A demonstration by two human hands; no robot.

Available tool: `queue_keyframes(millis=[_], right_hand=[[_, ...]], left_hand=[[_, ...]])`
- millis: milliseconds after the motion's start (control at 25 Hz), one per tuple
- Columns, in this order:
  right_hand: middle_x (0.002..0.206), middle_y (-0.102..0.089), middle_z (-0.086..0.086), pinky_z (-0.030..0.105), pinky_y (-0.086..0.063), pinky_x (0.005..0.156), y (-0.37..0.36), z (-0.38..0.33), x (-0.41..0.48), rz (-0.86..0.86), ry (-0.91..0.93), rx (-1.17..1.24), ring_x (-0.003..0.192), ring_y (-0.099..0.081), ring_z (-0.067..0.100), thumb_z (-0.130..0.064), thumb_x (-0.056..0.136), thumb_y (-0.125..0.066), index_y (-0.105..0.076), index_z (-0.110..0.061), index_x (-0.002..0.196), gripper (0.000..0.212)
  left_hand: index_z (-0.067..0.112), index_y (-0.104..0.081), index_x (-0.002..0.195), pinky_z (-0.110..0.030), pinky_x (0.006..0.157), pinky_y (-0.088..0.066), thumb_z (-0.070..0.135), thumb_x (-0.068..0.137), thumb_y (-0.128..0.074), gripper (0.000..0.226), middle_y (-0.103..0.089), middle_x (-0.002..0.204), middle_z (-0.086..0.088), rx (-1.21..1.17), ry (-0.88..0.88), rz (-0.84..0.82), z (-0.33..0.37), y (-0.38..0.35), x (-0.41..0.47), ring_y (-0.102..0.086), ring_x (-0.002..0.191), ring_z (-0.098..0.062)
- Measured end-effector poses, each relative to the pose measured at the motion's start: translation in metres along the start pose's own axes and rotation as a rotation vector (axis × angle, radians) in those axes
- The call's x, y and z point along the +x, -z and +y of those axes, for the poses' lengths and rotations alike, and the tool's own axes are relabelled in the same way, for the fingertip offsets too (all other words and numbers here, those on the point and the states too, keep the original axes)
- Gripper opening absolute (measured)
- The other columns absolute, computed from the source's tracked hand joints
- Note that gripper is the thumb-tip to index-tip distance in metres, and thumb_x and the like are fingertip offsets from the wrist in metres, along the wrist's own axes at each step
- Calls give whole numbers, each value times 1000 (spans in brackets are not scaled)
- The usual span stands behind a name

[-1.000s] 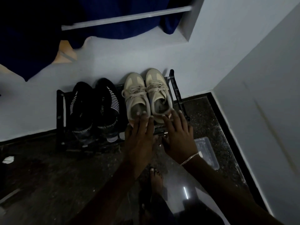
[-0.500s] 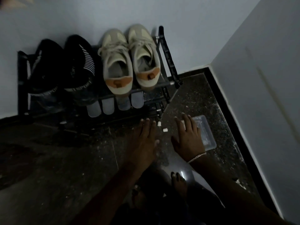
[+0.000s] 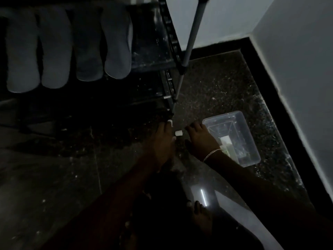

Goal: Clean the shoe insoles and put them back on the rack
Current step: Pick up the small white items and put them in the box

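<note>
Several pale grey insoles lie side by side on a shelf of the black shoe rack at the upper left. Both my hands are down at the dark floor in front of the rack's right leg. My left hand reaches forward with straight fingers, its fingertips by a small white bit. My right hand, with a bracelet on the wrist, rests beside it with loosely bent fingers and holds nothing. A second small white piece lies on the floor between the two hands.
A clear plastic box stands on the speckled floor just right of my right hand. The white walls meet in a corner at the right, edged by a black skirting. My bare foot is below. The scene is very dim.
My view has tilted down, so the shoes on the top shelf have left the frame. Both hands came off the cream shoes and moved down to the floor by the white pieces.
</note>
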State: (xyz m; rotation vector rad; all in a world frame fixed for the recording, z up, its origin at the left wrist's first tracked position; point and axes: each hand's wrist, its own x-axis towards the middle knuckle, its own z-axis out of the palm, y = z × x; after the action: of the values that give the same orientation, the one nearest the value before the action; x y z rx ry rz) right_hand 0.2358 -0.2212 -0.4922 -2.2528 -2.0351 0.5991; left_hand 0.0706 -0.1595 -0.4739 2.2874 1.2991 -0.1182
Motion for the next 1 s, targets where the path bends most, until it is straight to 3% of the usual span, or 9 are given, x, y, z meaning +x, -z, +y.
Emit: queue_keyframes(millis=[80, 200, 360, 560, 760, 1000], right_hand=[[123, -59, 22, 49, -45, 100, -36, 18, 17, -55, 26, -39, 114, -53, 43, -24, 92, -66, -64, -2, 119, 36], [118, -63, 21, 48, -48, 97, -80, 42, 39, -75, 48, -93, 110, -58, 42, -22, 88, -71, -67, -2, 117, 36], [139, -51, 15, 43, -44, 101, -113, 55, 63, -121, 28, -55, 122, -53, 36, -31, 96, -60, -53, -7, 138, 49], [147, -47, 13, 41, -49, 90, -136, 60, 82, -111, 46, 15, 124, -53, 36, -34, 98, -59, -45, -13, 147, 56], [140, -50, 14, 41, -51, 83, -145, 61, 89, -22, 50, 41, 116, -56, 37, -27, 96, -61, -53, -16, 140, 46], [135, -53, 19, 40, -53, 83, -145, 61, 87, 82, 49, 134, 107, -60, 40, -23, 88, -71, -68, -9, 120, 35]], left_hand=[[13, -30, 152, -43, 99, -45, 39, 100, -48, 60, -40, 145, -13, -7, 23, -26, -11, -34, 31, -50, 124, -31], [13, -34, 147, -44, 94, -48, 34, 98, -52, 57, -43, 140, -14, -6, 43, -27, -26, -83, 70, -53, 120, -33], [12, -39, 141, -41, 96, -46, 31, 98, -52, 49, -45, 138, -14, 36, 60, 75, -34, -121, 105, -51, 122, -31], [10, -46, 138, -40, 101, -43, 32, 96, -58, 50, -43, 141, -15, 129, 13, 79, -40, -139, 134, -48, 126, -31], [12, -50, 136, -42, 103, -46, 23, 92, -61, 47, -42, 142, -17, 134, 45, 121, -43, -149, 148, -49, 126, -34], [13, -63, 113, -40, 90, -50, 21, 84, -69, 30, -57, 117, -14, -186, 42, 143, -44, -138, 138, -59, 105, -30]])
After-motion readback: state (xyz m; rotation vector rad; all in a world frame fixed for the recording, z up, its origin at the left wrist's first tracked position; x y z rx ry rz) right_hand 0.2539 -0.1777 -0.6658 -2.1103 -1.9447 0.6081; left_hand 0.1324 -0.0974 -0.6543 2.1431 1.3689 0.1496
